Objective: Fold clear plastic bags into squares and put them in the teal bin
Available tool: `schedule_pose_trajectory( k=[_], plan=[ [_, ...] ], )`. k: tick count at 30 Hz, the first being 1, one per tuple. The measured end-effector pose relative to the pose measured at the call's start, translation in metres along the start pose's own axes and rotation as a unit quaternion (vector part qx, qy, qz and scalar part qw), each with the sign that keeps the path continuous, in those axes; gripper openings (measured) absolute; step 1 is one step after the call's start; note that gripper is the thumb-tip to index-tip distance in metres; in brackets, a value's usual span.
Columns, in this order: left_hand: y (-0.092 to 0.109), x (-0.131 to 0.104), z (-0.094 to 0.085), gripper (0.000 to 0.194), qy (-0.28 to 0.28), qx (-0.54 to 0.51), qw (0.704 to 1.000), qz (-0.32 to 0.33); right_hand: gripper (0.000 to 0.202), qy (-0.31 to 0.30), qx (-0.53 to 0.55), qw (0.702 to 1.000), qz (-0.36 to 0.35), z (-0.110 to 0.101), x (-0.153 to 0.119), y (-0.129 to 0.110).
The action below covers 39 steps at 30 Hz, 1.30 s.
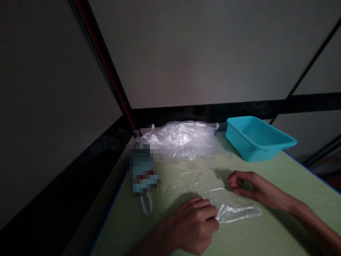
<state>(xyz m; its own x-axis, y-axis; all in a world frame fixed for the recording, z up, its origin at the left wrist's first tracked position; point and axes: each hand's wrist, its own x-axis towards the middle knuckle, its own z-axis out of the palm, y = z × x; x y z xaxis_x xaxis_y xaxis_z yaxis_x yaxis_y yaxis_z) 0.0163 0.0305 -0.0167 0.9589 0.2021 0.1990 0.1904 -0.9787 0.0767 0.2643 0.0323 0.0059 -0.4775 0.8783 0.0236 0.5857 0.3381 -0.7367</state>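
A thin, clear plastic bag [229, 212] lies spread on the pale green table, wrinkled and shiny toward its right end. My left hand [198, 224] is closed at its near edge, fingers folded down onto the plastic. Over the bag's right side hovers my right hand [247, 185], fingers loosely curled and thumb apart, with nothing visible between them. Behind both hands sits a crumpled heap of clear plastic bags [183, 138] against the wall. How much plastic is tucked under my left fingers is hidden.
A turquoise plastic basin [263, 145] stands at the back right of the table [266, 234]. On the left lies a blurred-out greenish item [145, 170] with a white loop [147, 204]. Walls or panels border the table's back and left sides.
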Motion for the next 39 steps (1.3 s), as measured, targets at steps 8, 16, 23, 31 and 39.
schedule_pose_trajectory(
  k=[8, 16, 23, 31, 39],
  plan=[
    [0.0, -0.001, 0.0, 0.006, -0.002, 0.004, 1.0, 0.006, 0.028, 0.034, -0.092, 0.995, -0.034, 0.007, 0.003, 0.007],
    [-0.001, 0.001, 0.001, 0.004, -0.017, 0.003, 1.0, 0.003, 0.037, 0.014, -0.215, 0.972, -0.092, 0.006, 0.004, 0.014],
    [0.009, 0.004, -0.011, 0.026, 0.003, -0.06, 0.998, -0.036, 0.04, 0.008, -0.233, 0.968, -0.095, 0.008, 0.006, 0.015],
    [0.014, 0.005, -0.018, 0.063, -0.049, -0.102, 0.991, -0.071, 0.038, 0.001, -0.243, 0.963, -0.113, 0.01, 0.007, 0.01],
    [0.016, 0.005, -0.016, 0.063, -0.043, -0.099, 0.991, -0.079, 0.035, 0.007, -0.225, 0.965, -0.132, 0.012, 0.006, 0.011]
  ],
)
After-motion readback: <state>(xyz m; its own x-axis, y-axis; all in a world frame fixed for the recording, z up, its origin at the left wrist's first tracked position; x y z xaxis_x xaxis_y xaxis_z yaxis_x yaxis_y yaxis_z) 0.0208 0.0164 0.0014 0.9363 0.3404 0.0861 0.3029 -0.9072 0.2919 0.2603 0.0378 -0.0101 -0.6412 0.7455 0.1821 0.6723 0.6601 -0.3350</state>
